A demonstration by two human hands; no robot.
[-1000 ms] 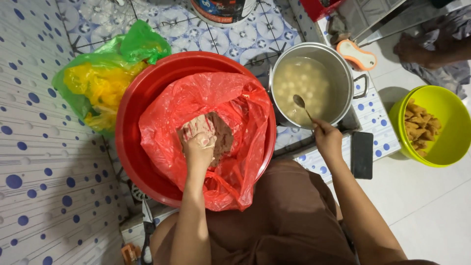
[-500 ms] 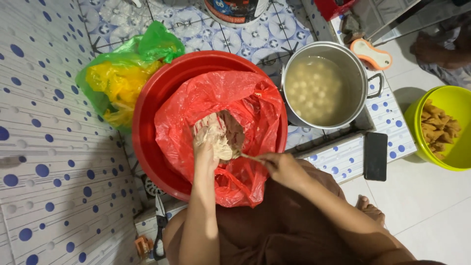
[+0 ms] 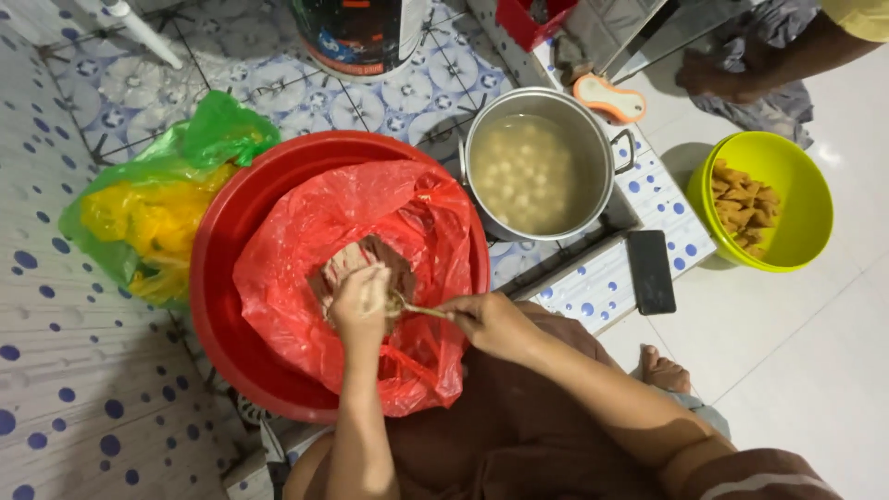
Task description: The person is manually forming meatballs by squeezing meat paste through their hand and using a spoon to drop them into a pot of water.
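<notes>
On the tiled floor, a red basin (image 3: 222,306) — inside, left hand (image 3: 359,301) cups paste, right hand (image 3: 486,322) pinches a spoon (image 3: 412,308).

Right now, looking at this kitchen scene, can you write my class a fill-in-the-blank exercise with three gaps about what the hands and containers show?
1. The right hand holds a ____ whose tip meets the left hand.
2. Both hands work over a plastic bag of ____ colour that lines the red basin.
3. The metal pot holds pale round balls in cloudy ____.

Missing words: spoon; red; liquid
</notes>
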